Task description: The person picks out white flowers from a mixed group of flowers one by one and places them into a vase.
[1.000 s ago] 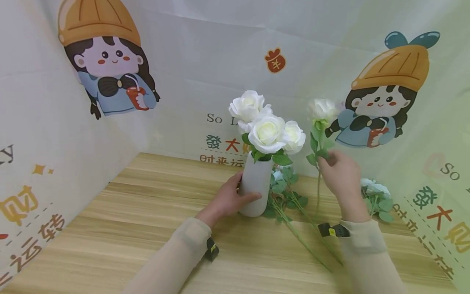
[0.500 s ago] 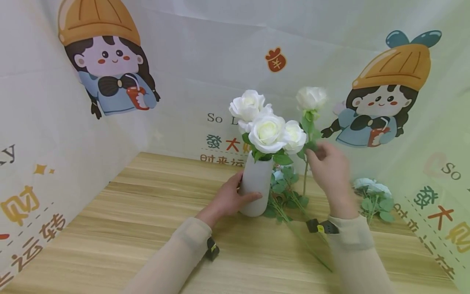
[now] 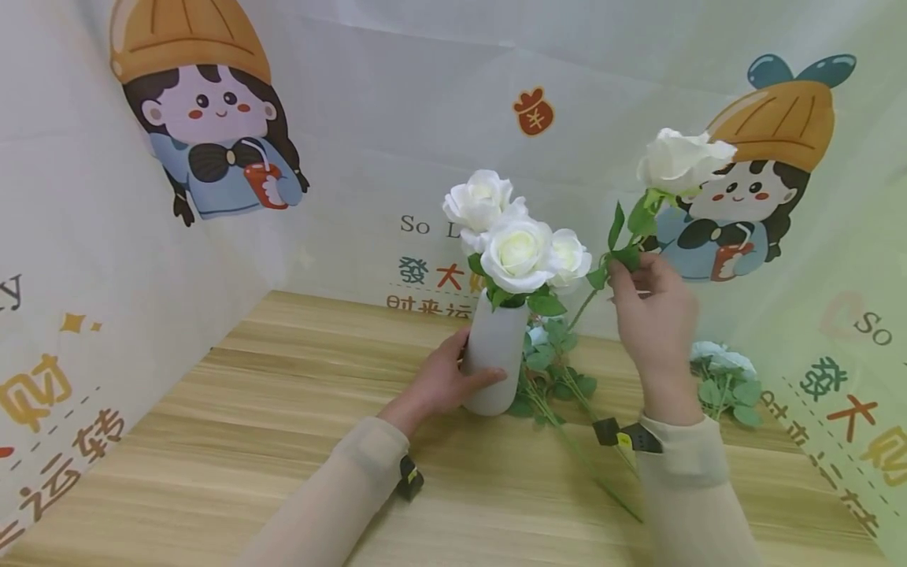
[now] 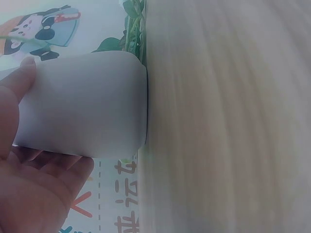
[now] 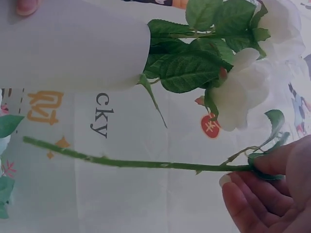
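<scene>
A pale grey vase (image 3: 494,346) stands upright on the table, with several white roses (image 3: 516,250) and green leaves rising from its mouth. My left hand (image 3: 441,376) grips the lower part of the vase, fingers round the far side and thumb across the front; the vase base (image 4: 112,104) meets the tabletop in the left wrist view. To the right, my right hand (image 3: 655,323) pinches a single white rose (image 3: 682,164) by its stem, just under the leaves. Its bare stem (image 5: 146,164) slants down toward the vase and hangs free in the right wrist view.
Pale blue flowers with long green stems (image 3: 584,457) lie on the wooden table (image 3: 234,441) behind and right of the vase. Another pale blue bunch (image 3: 726,370) rests farther right. A printed cloth (image 3: 383,118) walls the back and sides.
The rose in my right hand first moves left toward the vase, then rises and swings right, its bloom now tilted right and stem end pointing toward the vase. The left hand keeps its grip.
</scene>
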A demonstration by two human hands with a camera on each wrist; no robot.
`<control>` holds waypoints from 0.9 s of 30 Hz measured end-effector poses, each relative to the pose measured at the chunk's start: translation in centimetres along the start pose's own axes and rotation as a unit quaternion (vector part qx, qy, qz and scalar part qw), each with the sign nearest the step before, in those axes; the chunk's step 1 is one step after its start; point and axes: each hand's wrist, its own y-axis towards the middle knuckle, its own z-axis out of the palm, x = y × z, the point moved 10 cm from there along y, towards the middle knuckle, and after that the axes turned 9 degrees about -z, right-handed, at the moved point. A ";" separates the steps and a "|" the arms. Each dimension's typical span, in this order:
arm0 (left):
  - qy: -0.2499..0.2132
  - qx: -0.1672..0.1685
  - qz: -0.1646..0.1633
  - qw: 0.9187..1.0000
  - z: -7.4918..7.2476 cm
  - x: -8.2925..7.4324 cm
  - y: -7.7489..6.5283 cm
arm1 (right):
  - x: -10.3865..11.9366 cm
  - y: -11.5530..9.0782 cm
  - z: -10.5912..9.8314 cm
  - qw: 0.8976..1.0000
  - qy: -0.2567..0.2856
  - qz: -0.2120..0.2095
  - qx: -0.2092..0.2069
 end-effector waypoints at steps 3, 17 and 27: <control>-0.003 -0.001 -0.005 1.000 0.0 0.1 -0.1 | 0.3 0.1 -0.7 0.999 0.022 -0.009 -0.028; -0.001 -0.005 -0.009 1.000 -0.2 0.0 -0.2 | 3.3 0.5 -3.3 0.930 0.332 -0.058 -0.147; 0.002 0.000 -0.013 1.000 -0.1 0.1 -0.1 | 2.5 -0.1 -0.1 0.927 0.366 0.008 -0.078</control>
